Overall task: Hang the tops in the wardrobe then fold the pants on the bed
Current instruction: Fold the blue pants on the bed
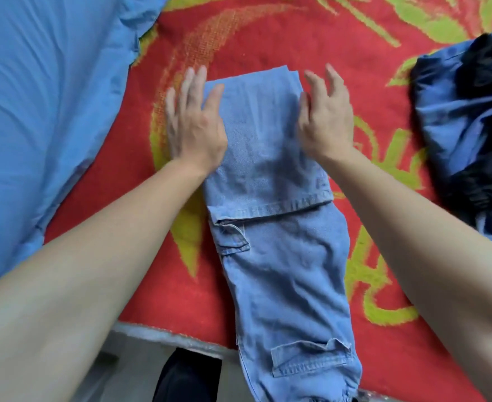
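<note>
- The pale denim pants [279,256] lie on the red blanket [247,36]. Their near end droops over the bed's near edge.
- Their long axis runs near to far, leaning a little left toward the far end. The far part is folded back, and its hem lies across the middle.
- Both forearms reach forward, one on either side of the pants.
- The left hand [194,123] lies flat on the fold's left edge, fingers straight and spread, holding nothing.
- The right hand [324,120] sits at the fold's right edge, fingers loosely bent and apart, gripping nothing. I cannot tell whether it touches the denim.
- Bare blanket stretches beyond the fold. A blue sheet [36,97] lies to the left, and a heap of dark clothes [471,111] lies well apart to the right.
</note>
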